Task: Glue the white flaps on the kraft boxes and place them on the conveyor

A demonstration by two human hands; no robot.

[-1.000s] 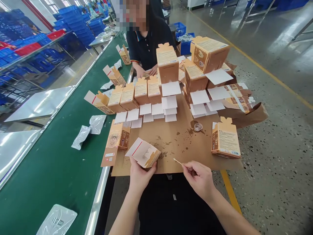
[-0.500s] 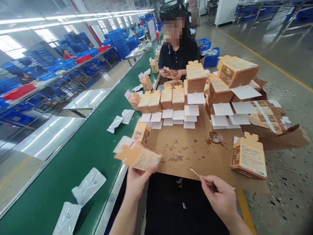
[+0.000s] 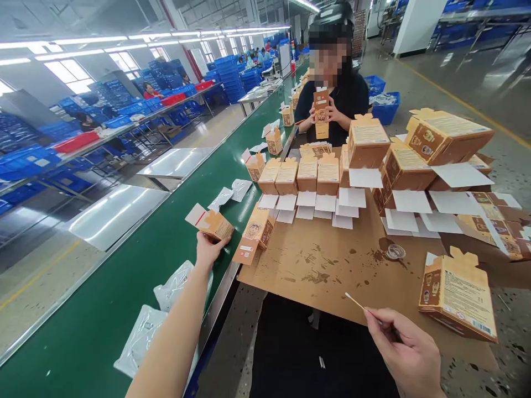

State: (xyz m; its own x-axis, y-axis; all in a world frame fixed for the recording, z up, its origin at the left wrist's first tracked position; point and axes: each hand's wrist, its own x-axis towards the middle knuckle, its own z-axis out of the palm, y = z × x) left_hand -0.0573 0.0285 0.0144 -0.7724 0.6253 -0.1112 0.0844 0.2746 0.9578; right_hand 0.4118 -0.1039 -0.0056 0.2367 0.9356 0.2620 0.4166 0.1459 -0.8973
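My left hand is closed round a small orange-brown carton over the green conveyor belt; the carton's white flap stands up. Between thumb and fingers of my right hand is a cotton swab, its white tip pointing up and left over the cardboard sheet. Another carton lies near the belt's edge, its printed flap toward me. A single open-topped carton stands to the right of my right hand. Beyond the wet marks on the cardboard sits a small clear dish.
Rows of cartons with white flaps line the back of the cardboard, with larger stacks at right. Plastic-wrapped packets lie on the belt. Across from me a co-worker holds a carton. Blue bins stand behind.
My left hand has carried its carton leftward from the cardboard's edge to over the belt. My right hand still holds the swab. The co-worker has raised a carton upright. The view has shifted left.
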